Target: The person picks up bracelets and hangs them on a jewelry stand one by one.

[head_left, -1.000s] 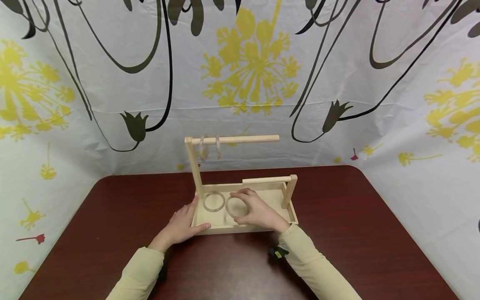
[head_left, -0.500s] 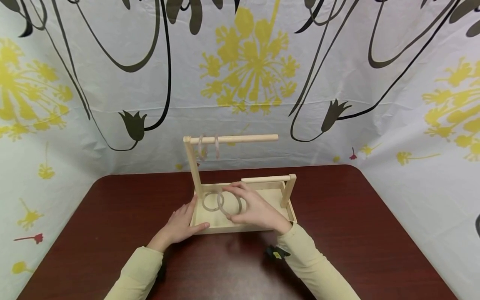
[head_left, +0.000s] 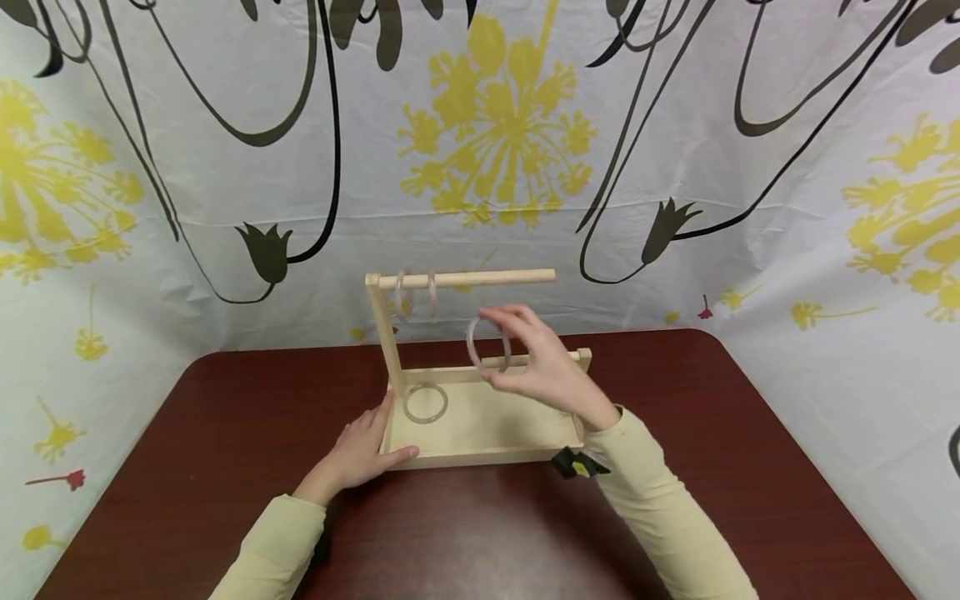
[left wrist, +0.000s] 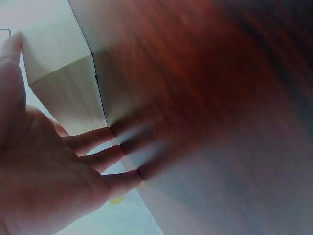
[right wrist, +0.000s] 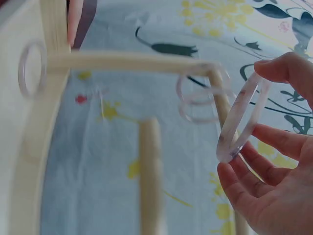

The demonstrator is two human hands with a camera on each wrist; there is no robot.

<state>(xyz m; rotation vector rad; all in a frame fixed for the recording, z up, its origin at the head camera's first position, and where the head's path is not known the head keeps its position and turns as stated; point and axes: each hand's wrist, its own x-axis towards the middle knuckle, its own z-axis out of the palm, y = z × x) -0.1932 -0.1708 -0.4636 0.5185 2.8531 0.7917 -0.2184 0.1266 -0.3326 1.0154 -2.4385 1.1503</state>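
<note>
My right hand [head_left: 551, 375] pinches a pale translucent bangle [right wrist: 238, 117] between thumb and fingertips. It holds the bangle upright, above the back of a light wooden tray stand [head_left: 487, 421] and below the free end of its upper rod [head_left: 495, 277]. Two similar bangles hang near that rod's left end, a left one [head_left: 400, 305] and a right one [head_left: 433, 302]. Another bangle [head_left: 407, 406] lies flat in the tray's left part. My left hand [head_left: 360, 450] rests at the tray's left front corner with extended fingers; its thumb touches the front rim.
A shorter, lower rod runs left from a post [head_left: 582, 358] at the tray's right end, partly hidden by the right hand. Dark reddish table [head_left: 675, 467] surrounds the tray. A patterned white cloth [head_left: 465, 192] hangs behind.
My right hand has lifted the bangle up and right, out of the tray toward the upper rod. The left hand and the other bangles have stayed in place.
</note>
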